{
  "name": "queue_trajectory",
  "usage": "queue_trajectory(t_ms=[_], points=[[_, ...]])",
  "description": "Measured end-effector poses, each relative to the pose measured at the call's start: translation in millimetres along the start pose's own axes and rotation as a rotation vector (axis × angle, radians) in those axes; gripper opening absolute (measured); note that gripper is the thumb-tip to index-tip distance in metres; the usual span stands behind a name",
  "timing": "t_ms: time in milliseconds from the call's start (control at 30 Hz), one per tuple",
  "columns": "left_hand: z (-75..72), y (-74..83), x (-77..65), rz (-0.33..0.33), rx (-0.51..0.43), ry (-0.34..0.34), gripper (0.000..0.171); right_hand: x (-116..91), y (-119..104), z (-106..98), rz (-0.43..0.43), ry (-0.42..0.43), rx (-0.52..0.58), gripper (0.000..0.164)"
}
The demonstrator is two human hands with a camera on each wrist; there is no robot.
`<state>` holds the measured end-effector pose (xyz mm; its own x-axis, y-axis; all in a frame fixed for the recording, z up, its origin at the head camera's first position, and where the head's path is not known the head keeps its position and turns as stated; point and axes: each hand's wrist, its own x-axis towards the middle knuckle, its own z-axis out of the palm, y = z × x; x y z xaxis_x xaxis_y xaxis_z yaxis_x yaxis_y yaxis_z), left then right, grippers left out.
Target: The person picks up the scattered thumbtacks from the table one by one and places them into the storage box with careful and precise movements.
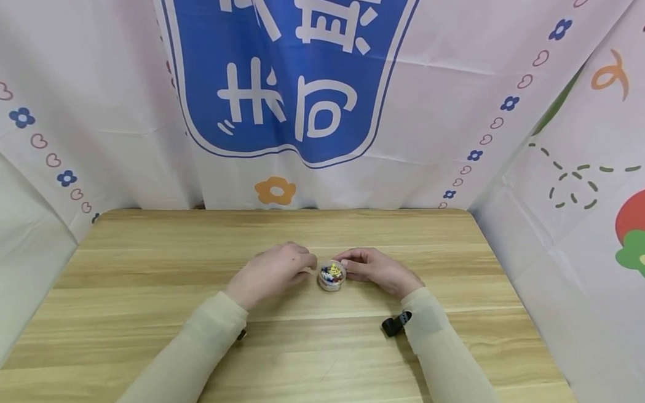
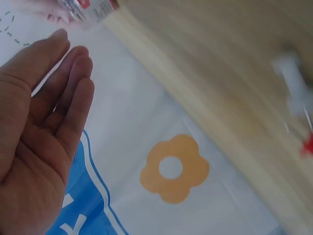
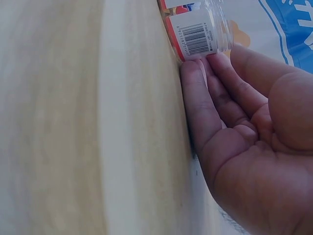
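Note:
A small clear round jar [image 1: 331,277] stands uncovered on the wooden table, holding yellow, white, blue and red push pins. Its barcode label [image 3: 193,39] faces the right wrist camera. My right hand [image 1: 376,271] touches the jar's right side with its fingertips, the thumb close to the rim. To the left of the jar, my left hand [image 1: 274,269] is bent over the table, its fingers apart from the jar. The left wrist view shows its palm bare and the fingers loosely extended. There, a blurred white push pin [image 2: 293,83] and a red push pin [image 2: 307,145] appear at the right.
The wooden table [image 1: 158,265] ends at a white printed cloth [image 1: 417,108] hanging behind it. More cloth hangs on both sides. A black wrist device [image 1: 396,324] sits by the right sleeve.

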<state>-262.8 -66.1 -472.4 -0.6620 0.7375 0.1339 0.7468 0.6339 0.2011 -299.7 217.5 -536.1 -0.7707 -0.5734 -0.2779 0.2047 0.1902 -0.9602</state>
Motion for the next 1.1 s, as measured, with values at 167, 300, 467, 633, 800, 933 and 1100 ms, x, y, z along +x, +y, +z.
queue_trajectory(t_ms=[167, 300, 467, 633, 800, 933, 1100], points=[[-6.2, -5.9, -10.6, 0.075, 0.003, -0.066, 0.015, 0, 0, 0, 0.003, 0.0, 0.006, 0.035], [-10.1, -8.0, -19.8, 0.094, 0.007, -0.128, 0.016, 0, 0, 0, 0.009, 0.003, 0.011, 0.035], [-10.8, -12.9, -33.1, 0.113, 0.042, -0.153, 0.011, 0, -1, 0, 0.018, 0.011, 0.009, 0.035], [-11.1, -20.0, -45.5, 0.141, 0.088, -0.181, 0.011, 1, 0, 0, 0.02, 0.009, 0.009, 0.035], [-12.5, -30.6, -58.5, 0.142, 0.112, -0.232, 0.016, 1, -1, 0, 0.015, 0.002, 0.011, 0.035], [-14.4, -38.0, -68.4, 0.143, 0.109, -0.258, 0.021, 0, -1, 1, 0.01, 0.0, 0.008, 0.035], [-19.2, -41.5, -77.1, 0.158, 0.102, -0.28, 0.026, 0, 0, 1, 0.011, 0.004, 0.003, 0.035]])
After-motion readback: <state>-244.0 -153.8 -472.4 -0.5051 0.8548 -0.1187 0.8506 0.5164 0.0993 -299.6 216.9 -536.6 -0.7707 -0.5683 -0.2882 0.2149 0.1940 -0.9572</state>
